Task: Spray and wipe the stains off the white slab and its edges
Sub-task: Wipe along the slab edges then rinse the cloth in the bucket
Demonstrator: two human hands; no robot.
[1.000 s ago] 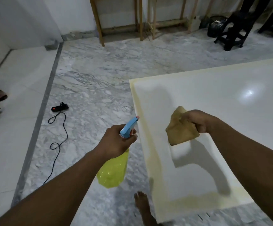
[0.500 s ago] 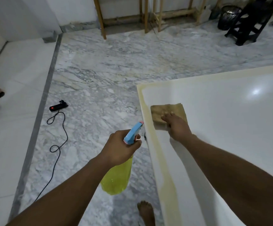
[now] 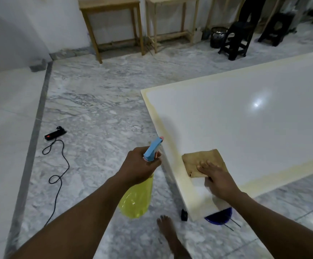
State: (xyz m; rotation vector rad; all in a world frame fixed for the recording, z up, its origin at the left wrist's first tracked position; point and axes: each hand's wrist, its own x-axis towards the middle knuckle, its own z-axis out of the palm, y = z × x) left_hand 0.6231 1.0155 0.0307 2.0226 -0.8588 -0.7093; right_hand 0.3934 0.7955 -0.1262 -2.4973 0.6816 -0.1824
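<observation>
On slab (image 3: 236, 128) corner: cloth (image 3: 200, 159) under flat right hand (image 3: 219, 180).
Left hand (image 3: 138, 165) grips yellow spray bottle (image 3: 136, 200); edges yellowed.

Slab (image 3: 245, 128) runs off frame at rt edge, far end unseen. Cloth (image 3: 202, 159) near corner hidden under R hand (image 3: 219, 181). Blue thing (image 3: 220, 216) under slab corner mostly covered; small black item (image 3: 184, 214) beside it — too small to ID. Bottle (image 3: 136, 199) neck hidden in L hand (image 3: 139, 166).

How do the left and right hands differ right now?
The left hand curls round the yellow spray bottle; the right hand lies flat on the brown cloth. The left hand hangs over the floor; the right hand is over the white slab. Both handle cleaning tools.
</observation>
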